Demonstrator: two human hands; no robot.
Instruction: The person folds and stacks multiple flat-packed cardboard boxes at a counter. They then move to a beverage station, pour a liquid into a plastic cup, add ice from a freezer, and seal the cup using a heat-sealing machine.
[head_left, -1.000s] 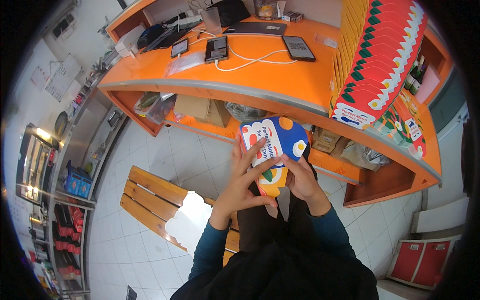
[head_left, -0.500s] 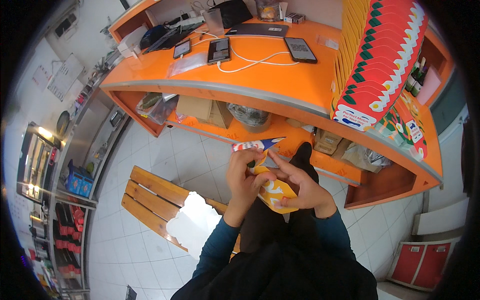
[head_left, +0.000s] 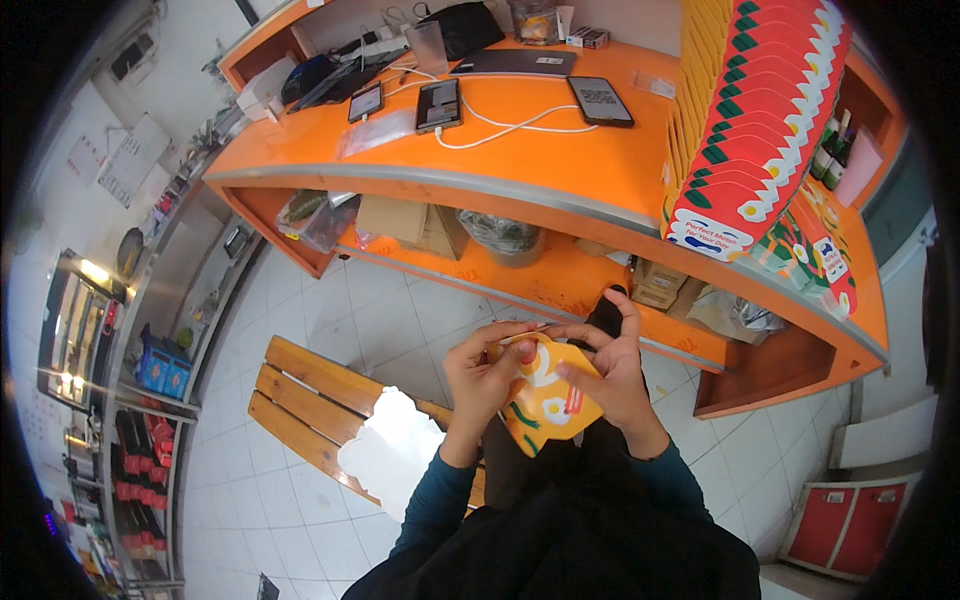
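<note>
A yellow paper food carton (head_left: 553,411), printed with white, green and egg shapes, is held between both hands above my lap. My left hand (head_left: 478,378) pinches its upper left edge, thumb on the printed face. On the other side, my right hand (head_left: 622,378) grips the carton's right part with the thumb across the face and one finger raised. The carton's far side is hidden behind the fingers. To the left, a pile of white carton blanks (head_left: 390,452) lies on a slatted wooden bench (head_left: 305,415).
A tall row of nested red-and-yellow cartons (head_left: 750,150) stands at the right of the orange counter (head_left: 330,155). Phones, white cables and a closed laptop (head_left: 515,62) lie farther back. Under the counter are cardboard boxes (head_left: 405,222) and a bagged bin (head_left: 500,235).
The carton has turned so its printed face shows more broadly toward me. Its blue-and-red flap no longer sticks out beyond my hands. My right index finger has lifted.
</note>
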